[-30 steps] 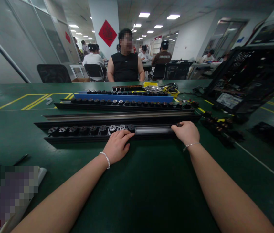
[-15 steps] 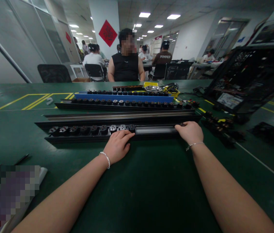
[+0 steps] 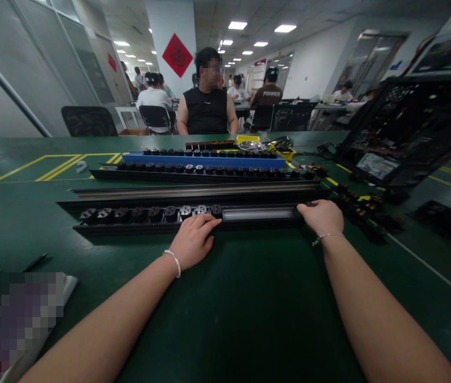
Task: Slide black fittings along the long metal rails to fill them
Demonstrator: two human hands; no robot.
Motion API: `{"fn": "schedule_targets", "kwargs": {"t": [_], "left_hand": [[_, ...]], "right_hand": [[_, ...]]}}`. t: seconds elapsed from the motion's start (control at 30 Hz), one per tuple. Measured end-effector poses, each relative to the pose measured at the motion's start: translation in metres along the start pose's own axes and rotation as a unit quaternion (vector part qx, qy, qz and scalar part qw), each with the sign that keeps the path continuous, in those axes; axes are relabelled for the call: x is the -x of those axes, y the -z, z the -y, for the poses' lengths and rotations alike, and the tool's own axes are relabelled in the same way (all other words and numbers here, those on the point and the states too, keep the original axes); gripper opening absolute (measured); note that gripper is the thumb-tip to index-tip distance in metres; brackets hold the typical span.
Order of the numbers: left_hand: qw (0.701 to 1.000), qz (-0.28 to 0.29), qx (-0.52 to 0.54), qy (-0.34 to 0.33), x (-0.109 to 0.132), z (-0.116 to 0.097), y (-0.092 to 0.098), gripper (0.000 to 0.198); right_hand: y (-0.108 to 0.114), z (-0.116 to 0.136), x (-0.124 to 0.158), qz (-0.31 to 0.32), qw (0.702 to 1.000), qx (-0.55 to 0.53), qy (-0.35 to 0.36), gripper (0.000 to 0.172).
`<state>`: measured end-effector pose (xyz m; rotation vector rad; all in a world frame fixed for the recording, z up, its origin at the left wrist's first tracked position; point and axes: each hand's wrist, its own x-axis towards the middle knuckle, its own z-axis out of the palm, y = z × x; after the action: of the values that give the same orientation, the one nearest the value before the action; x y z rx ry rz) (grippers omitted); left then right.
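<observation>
On the green table lies a long black power-strip rail (image 3: 149, 230), its channel holding a row of round black sockets (image 3: 153, 214) in the left half. A bare stretch of shiny inner channel (image 3: 259, 214) shows to the right of them. My left hand (image 3: 193, 236) holds the near edge of the rail at the last socket (image 3: 216, 210), fingers closed over the rim and thumb below. At the rail's right end, my right hand (image 3: 323, 219) is closed, thumb and fingers pinched around a small dark piece largely hidden by them.
Behind lie an empty black rail (image 3: 197, 190), another socket-filled black rail (image 3: 145, 174) and a blue strip (image 3: 205, 160). Loose dark sockets (image 3: 363, 210) lie at right, near a large black rack (image 3: 404, 127). A pen (image 3: 36, 261) lies left. A person (image 3: 207, 109) sits opposite.
My right hand has shifted a little to the right along the rail, uncovering more of the channel. The left hand and the rail have stayed in place.
</observation>
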<state>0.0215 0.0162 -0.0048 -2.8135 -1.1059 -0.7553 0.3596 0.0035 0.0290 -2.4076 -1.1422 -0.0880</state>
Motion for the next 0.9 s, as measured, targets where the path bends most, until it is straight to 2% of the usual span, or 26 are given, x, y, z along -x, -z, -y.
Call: {"fn": "schedule_targets", "kwargs": {"t": [0.23,0.4,0.63,0.73,0.9], "left_hand": [[1.000,0.001,0.003,0.002,0.000,-0.001,0.000,0.045],[1.000,0.000,0.004,0.006,0.001,-0.001,0.000,0.046],[1.000,0.000,0.009,0.004,0.000,-0.002,0.001,0.046],[1.000,-0.004,0.013,0.005,0.001,-0.003,0.001,0.048],[1.000,-0.012,0.029,0.004,0.002,-0.003,0.002,0.045]], "right_hand": [[-0.005,-0.040,-0.024,-0.091,0.995,-0.011,-0.051,0.037],[-0.020,-0.061,-0.036,-0.088,0.994,-0.022,-0.067,0.037],[-0.031,-0.061,-0.044,-0.102,0.988,-0.011,-0.119,0.050],[-0.032,-0.059,-0.049,-0.106,0.986,0.004,-0.131,0.045],[-0.034,-0.063,-0.059,-0.092,0.990,-0.009,-0.104,0.041]]}}
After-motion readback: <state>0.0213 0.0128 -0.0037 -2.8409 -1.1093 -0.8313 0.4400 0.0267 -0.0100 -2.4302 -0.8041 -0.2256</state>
